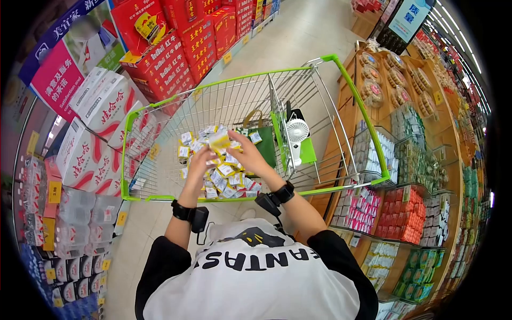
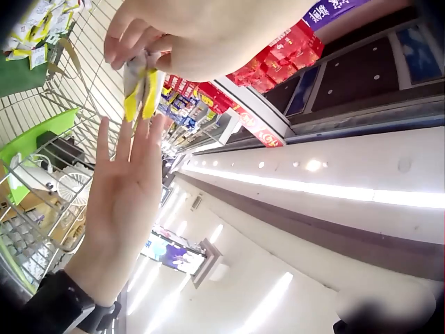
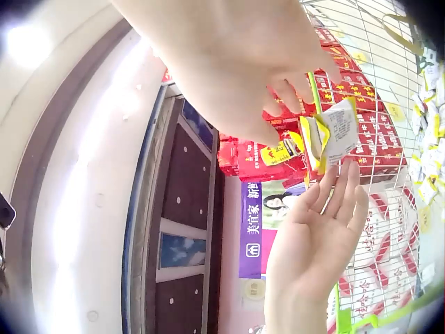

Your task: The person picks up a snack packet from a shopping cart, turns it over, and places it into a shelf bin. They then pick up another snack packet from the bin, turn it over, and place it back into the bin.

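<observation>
White cloth fills the foreground: the wearer's T-shirt (image 1: 250, 296), with a dark graphic and large black lettering that is partly lost in folds. Beyond it, two bare hands meet over a green-rimmed shopping cart (image 1: 368, 126). The left hand (image 1: 198, 166) pinches a small white-and-yellow packet (image 3: 341, 132), possibly two together, above a loose pile of similar packets (image 1: 226, 178) on the cart's wire floor. The right hand (image 1: 249, 156) is open beside it, fingers spread and nearly straight, gripping nothing visible. A dark green bag (image 1: 265, 149) stands against the pile, and a white fan (image 1: 297, 130) lies in the section nearer the handle. The pinch looks light, so the likeliest mishap is a packet slipping and becoming lost among its lookalikes; a careless sweep might also knock some toward the bag. Print on the packets is too small to read. Red cartons (image 1: 160, 64) to the left say "RedBull 红牛"; taller red boxes (image 1: 198, 40) behind read "王老吉". White cartons (image 1: 90, 154) carry "哇哈哈" characters in red. A pink sign (image 1: 57, 88) includes "Satisfaction", and an upright display (image 1: 409, 22) at upper right shows "质量".
</observation>
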Action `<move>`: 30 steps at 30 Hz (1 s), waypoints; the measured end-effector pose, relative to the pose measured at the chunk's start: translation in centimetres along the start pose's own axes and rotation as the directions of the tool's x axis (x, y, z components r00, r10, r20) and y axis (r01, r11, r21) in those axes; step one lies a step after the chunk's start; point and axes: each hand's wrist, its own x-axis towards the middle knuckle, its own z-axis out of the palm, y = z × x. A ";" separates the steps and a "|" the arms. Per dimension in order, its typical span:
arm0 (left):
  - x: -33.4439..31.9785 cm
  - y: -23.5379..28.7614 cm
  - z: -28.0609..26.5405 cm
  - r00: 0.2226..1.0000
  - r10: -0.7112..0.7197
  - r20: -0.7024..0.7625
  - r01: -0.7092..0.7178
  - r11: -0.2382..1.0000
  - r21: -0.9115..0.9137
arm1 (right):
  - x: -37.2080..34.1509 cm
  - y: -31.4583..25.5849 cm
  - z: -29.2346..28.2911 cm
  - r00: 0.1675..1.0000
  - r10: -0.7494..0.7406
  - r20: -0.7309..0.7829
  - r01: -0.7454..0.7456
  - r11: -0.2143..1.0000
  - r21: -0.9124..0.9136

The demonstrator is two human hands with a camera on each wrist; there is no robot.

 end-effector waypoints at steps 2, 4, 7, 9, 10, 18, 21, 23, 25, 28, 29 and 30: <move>0.3 0.5 -0.7 0.995 0.084 -0.051 -0.088 0.994 -0.072 | 0.7 -0.3 0.1 0.981 -0.167 -0.094 0.162 0.985 -0.063; 0.4 1.0 -1.4 0.988 0.033 -0.150 -0.045 0.996 -0.074 | 0.4 0.5 0.3 0.984 -0.158 -0.079 0.153 0.986 -0.073; 0.1 -0.2 -2.9 0.997 -0.015 -0.073 0.009 0.997 -0.082 | -1.6 1.1 0.1 0.995 0.088 0.056 -0.095 0.986 0.139; -0.5 -1.0 -3.0 0.998 -0.047 -0.043 0.043 0.996 -0.082 | -2.7 1.2 -0.2 0.988 0.123 0.092 -0.128 0.990 0.058; -0.8 -1.4 -3.0 0.996 -0.078 -0.047 0.074 0.994 -0.086 | -3.2 1.2 -0.3 0.988 0.125 0.087 -0.130 0.990 0.058; -1.5 -1.0 -1.6 0.999 -0.023 0.034 0.023 1.000 0.000 | -6.0 -0.6 -3.6 0.980 0.186 -0.075 -0.148 0.924 0.352; -1.2 0.2 -0.1 0.997 0.058 0.044 -0.062 0.993 0.098 | -7.6 -2.1 -5.3 0.969 0.226 -0.094 -0.170 0.898 0.405; -1.0 0.6 1.2 0.994 0.080 0.070 -0.087 0.990 0.109 | -8.7 -3.3 -6.5 0.962 0.244 -0.124 -0.175 0.896 0.408; -0.7 0.6 2.4 0.984 0.146 0.099 -0.157 0.981 0.112 | -10.0 -4.0 -7.4 0.953 0.248 -0.172 -0.159 0.897 0.412; -0.9 1.0 4.8 0.965 0.190 0.182 -0.212 0.971 0.110 | -11.8 -5.3 -8.6 0.935 0.266 -0.233 -0.149 0.894 0.423; -1.3 1.5 5.7 0.959 0.177 0.221 -0.202 0.974 0.098 | -12.4 -5.5 -8.9 0.932 0.270 -0.243 -0.148 0.894 0.423; -1.6 1.6 6.6 0.956 0.172 0.236 -0.200 0.974 0.103 | -12.9 -5.6 -9.1 0.928 0.274 -0.253 -0.147 0.893 0.425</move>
